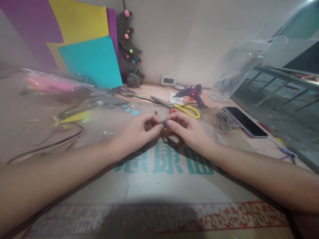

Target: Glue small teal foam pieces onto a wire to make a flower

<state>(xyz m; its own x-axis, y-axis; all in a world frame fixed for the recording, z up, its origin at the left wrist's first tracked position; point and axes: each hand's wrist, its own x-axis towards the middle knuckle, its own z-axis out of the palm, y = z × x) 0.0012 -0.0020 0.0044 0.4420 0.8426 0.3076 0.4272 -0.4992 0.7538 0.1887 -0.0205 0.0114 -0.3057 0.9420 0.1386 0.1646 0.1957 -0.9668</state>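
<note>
In the middle of the head view, my left hand (147, 127) and my right hand (185, 127) meet over the mat with fingertips pinched. Between them is a small dark grey lump (164, 123), possibly knotted cord; its exact kind is too small to make out. A thin dark strand hangs below it toward the mat. Just beyond the fingers lie scissors (188, 111) with yellow and orange handles, blades pointing left. A blue hot glue gun (193, 94) with a lit red light rests behind the scissors.
Blue flower cutouts (135, 112) lie left of the scissors. Grey yarn (225, 121) and a phone (245, 122) are at right, near the table edge. A clear plastic jug (224, 83) stands behind. Coloured sheets (92, 63) lean at back left; a black cable (50, 146) crosses the left side.
</note>
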